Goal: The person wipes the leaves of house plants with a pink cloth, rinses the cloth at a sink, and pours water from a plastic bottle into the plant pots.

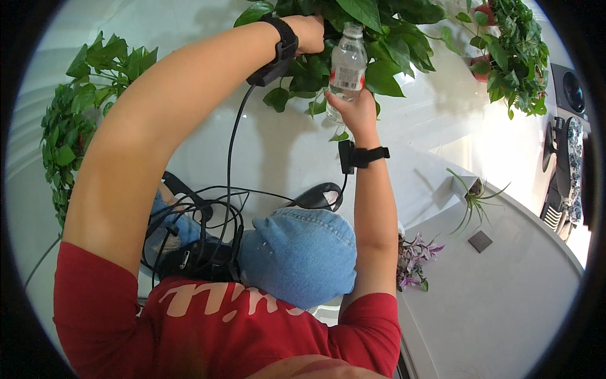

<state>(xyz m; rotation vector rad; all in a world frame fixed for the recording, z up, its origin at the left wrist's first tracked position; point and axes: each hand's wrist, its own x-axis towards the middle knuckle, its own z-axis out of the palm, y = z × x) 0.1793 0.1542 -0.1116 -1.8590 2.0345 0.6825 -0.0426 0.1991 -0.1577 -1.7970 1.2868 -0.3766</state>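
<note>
A leafy green potted plant [391, 47] with broad leaves hangs at the top middle; its pot is hidden. Among its leaves on the left side is my left hand [306, 35], its fingers curled in and partly covered, so what they hold cannot be made out. My right hand [360, 117] is wrapped round the lower part of a clear plastic bottle [347, 69] with a pale and red label. The bottle's neck points toward the far side, tilted against the leaves. Black straps with small boxes sit on both wrists.
Another trailing plant [66, 129] stands at the left, and one in a red pot [481, 68] at the far right. A spider plant [475, 196] and a purple-leaved plant [413, 256] are by the white counter [499, 303]. Black cables [230, 158] loop around my lap.
</note>
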